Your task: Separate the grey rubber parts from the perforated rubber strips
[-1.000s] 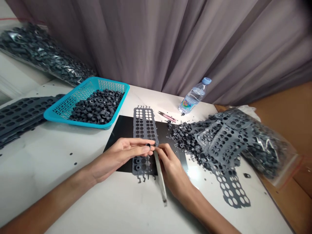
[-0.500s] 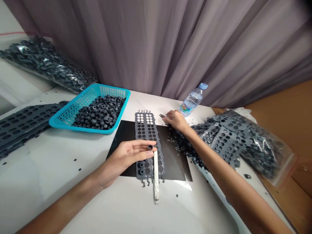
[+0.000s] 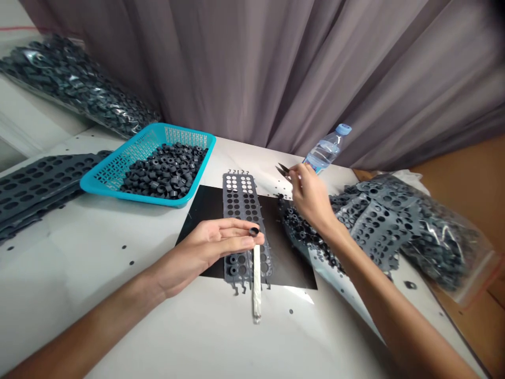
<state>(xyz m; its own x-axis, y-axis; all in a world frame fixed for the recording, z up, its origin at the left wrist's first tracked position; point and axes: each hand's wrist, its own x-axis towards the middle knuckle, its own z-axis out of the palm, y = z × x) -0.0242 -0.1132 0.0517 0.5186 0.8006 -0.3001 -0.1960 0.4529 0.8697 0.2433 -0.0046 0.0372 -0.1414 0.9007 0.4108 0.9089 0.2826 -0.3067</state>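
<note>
Left fingers pinch a black ring [image 3: 254, 231] over a perforated gray sheet [image 3: 240, 204] as the right hand [image 3: 311, 195], ahead and to the right, grips dark-bladed snips [image 3: 285, 175]. The fingers of the left hand [image 3: 215, 241] are together on the ring; those of the right are clamped on the snips, whose 2 blades stand apart, pointing left of the grip.

A white stick [image 3: 256, 287] runs from just below the left fingertips toward the wearer (whether they touch it, the view does not tell). Beneath the left fingers, the sheet lies on a black mat [image 3: 294, 258] on the tabletop [image 3: 177, 337], with 2 ring-shaped pieces [image 3: 233, 269] at its near left corner. A blue basket [image 3: 134, 197] of similar rings stands beyond the left fingers, off to the left; a bottle [image 3: 329, 150] is just behind the right fingers.

The step in hand appears to be readying the snips for the held ring. The next move would call for bringing the blades to the left fingertips, ring steady, points clear of skin.
</note>
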